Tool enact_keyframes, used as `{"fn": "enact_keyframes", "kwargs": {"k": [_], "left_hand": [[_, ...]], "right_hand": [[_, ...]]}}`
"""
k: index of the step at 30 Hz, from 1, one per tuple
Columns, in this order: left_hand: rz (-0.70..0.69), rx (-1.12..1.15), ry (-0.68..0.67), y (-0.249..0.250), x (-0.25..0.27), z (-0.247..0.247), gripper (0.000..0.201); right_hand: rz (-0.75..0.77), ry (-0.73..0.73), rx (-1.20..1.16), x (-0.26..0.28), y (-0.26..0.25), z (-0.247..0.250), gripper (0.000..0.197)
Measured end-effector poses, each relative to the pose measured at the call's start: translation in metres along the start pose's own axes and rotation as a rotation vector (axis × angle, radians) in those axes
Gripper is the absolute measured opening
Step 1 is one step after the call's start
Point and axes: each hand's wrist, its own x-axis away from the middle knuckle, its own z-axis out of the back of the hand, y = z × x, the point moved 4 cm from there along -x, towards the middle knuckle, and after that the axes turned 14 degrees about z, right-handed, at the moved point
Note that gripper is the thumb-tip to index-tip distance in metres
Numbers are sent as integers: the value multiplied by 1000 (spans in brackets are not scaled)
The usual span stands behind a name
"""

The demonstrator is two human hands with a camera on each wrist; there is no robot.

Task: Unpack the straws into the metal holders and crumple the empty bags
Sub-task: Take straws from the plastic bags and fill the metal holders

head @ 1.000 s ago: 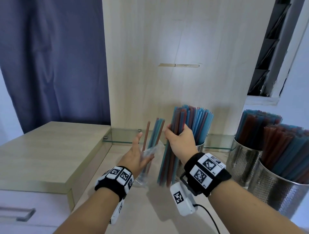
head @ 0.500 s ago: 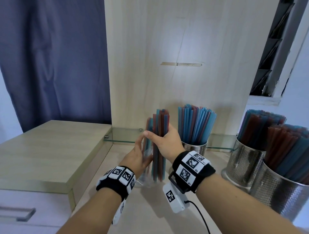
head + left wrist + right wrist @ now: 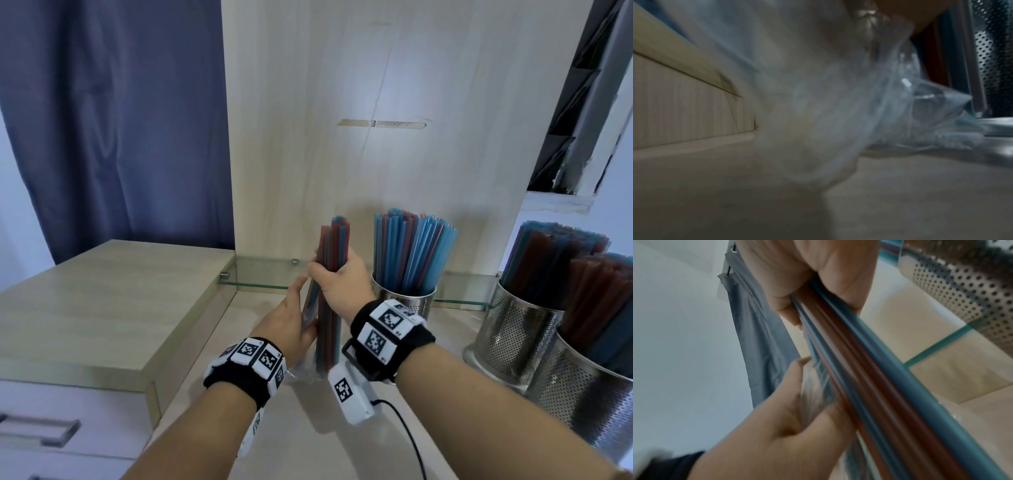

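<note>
The right hand (image 3: 337, 291) is wrapped tightly around a bundle of straws (image 3: 330, 298), blue and reddish-brown, standing nearly upright with their lower ends down by the surface (image 3: 308, 428). The left hand (image 3: 291, 322) is just beside it, lower and to its left, fingers and thumb pinching the clear plastic bag (image 3: 308, 342) that still sheathes the lower part of the bundle. From the left wrist view the bag's (image 3: 838, 105) crumpled bottom rests on the surface, blurred.

Just right of the right hand stands 1 perforated metal holder (image 3: 404, 301), packed with upright blue and brown straws. Farther right of the hands are 2 more metal holders: a middle one (image 3: 510, 335) and a nearer one (image 3: 582, 394), both crammed with dark blue and brown straws.

Behind the hands a low glass shelf (image 3: 263, 277) runs along a pale wooden panel (image 3: 342, 137). Left of the left hand is a raised wooden cabinet top (image 3: 102, 301), and beyond it a dark blue curtain (image 3: 120, 120).
</note>
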Motion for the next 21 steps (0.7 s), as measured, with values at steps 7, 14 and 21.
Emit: {"fn": "enact_keyframes", "kwargs": {"k": [7,14,21], "left_hand": [[-36,98,75,0,3,4,82],[-75,115,123,2,5,7,84],[-70,60,99,0,5,7,82]], "right_hand": [[40,6,-104,-21,-15,22,7],[82,78,-239,-33,-53,48,26],[223,239,-436,-33,-95,106,17]]}}
